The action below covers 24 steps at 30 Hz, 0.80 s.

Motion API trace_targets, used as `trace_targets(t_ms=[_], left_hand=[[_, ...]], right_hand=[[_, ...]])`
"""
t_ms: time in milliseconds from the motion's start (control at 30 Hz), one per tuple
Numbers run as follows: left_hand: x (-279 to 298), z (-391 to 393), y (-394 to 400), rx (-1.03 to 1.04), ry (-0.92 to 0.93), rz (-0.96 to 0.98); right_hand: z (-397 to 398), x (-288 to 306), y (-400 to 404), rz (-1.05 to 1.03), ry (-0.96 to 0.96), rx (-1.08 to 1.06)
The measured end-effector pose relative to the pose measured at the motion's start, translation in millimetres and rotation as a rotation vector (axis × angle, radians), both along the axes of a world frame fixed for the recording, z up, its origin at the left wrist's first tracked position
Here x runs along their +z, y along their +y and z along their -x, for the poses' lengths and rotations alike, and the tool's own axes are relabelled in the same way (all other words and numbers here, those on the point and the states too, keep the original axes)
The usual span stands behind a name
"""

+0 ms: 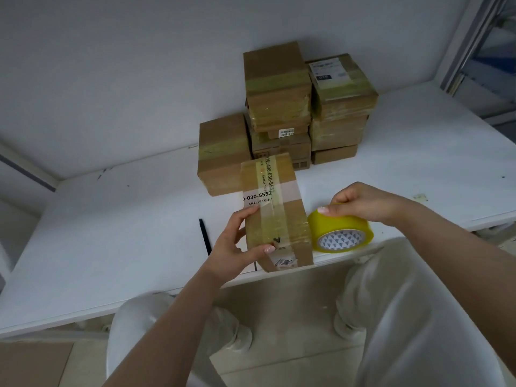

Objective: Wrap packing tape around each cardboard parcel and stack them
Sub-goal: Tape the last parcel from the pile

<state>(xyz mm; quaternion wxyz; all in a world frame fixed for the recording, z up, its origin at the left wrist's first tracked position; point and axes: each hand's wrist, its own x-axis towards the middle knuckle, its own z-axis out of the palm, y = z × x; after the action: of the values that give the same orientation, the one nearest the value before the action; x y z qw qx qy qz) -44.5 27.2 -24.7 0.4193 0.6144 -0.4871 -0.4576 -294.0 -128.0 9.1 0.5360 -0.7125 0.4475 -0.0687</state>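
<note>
The person's knees in pale trousers (391,317) fill the foreground, tucked at the edge of a white table (111,247) set against a white wall (111,65). The left hand (237,247) curls round the near end of one parcel (275,213) lying at the table's front edge, thumb on top. The right hand (360,203) pinches the top of the single yellowish tape roll (342,231) just beside it. Behind stand stacked parcels (282,107), at least six, against the wall. A black strip (205,236) lies left of the hands.
</note>
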Motion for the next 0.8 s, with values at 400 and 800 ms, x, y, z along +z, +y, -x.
trace_targets(t_ms=[400, 800], left_hand=[[31.4, 59.8, -55.3, -0.361, -1.167, -0.109], [12.4, -16.5, 12.3, -0.060, -0.123, 0.159]], right_hand=[[-10.2, 5.5, 2.2, 0.023, -0.032, 0.038], [-78.0, 70.8, 14.3, -0.018, -0.202, 0.386]])
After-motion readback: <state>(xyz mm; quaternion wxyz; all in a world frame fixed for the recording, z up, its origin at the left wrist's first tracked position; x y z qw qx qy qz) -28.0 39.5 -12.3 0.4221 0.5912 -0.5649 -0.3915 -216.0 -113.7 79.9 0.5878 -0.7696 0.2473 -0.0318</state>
